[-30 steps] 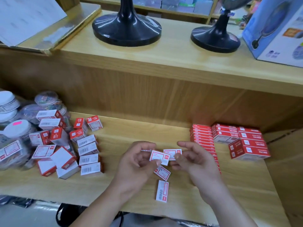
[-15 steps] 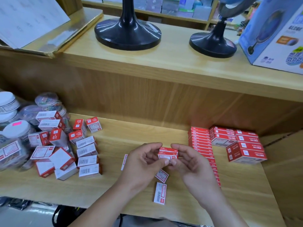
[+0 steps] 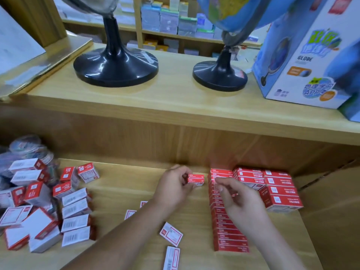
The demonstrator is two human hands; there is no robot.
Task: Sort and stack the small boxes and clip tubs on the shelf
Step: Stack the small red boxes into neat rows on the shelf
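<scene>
My left hand (image 3: 173, 187) pinches a small stack of flat red boxes (image 3: 196, 179) just above the lower wooden shelf (image 3: 120, 184). Beside it, my right hand (image 3: 237, 199) hovers with loosely curled fingers and holds nothing, over a long row of stacked red boxes (image 3: 228, 230). Larger red boxes (image 3: 278, 190) stand stacked at the back right. A few loose flat boxes (image 3: 171, 233) lie near the shelf's front edge. A jumbled pile of red and white boxes (image 3: 44, 207) fills the left, with clear clip tubs (image 3: 29, 147) behind it.
On the upper shelf (image 3: 175, 106) stand two black globe stands (image 3: 115, 69), (image 3: 220, 75) and a blue globe carton (image 3: 303, 61). A gold-edged board (image 3: 44, 61) lies at the upper left. A cardboard side wall (image 3: 331, 211) closes the lower shelf on the right.
Both hands moved toward the back right of the shelf. The right hand let go of the small stack, which stays in the left hand. The camera tilted up.
</scene>
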